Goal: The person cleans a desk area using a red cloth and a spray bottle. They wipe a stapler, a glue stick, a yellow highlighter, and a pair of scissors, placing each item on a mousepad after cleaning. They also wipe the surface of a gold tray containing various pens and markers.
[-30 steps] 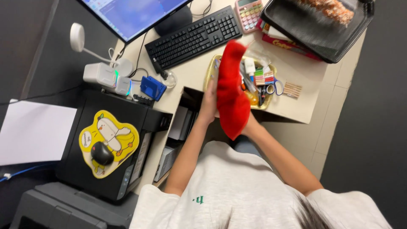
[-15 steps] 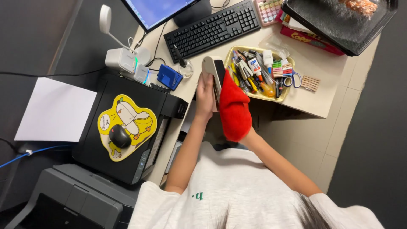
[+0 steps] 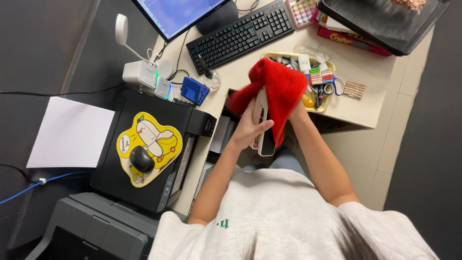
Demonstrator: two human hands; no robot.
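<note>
My left hand (image 3: 250,127) grips a cream and black stapler (image 3: 263,126) held lengthwise in front of my chest. A red cloth (image 3: 279,84) is draped over the stapler's far end and over my right hand, which is hidden under it; only the right wrist (image 3: 298,115) shows. Both hands are just below the desk's near edge, in front of a yellow tray (image 3: 323,105) full of pens, glue and scissors.
A black keyboard (image 3: 240,34), a monitor (image 3: 178,14) and a black mesh tray (image 3: 385,24) lie on the desk. To the left stands a black printer (image 3: 197,123) with a yellow mouse pad (image 3: 150,147) and a black mouse (image 3: 142,159). White paper (image 3: 72,132) lies further left.
The stapler has turned from upright with the cloth hanging below it to lying toward me, and the red cloth has moved up over its far end.
</note>
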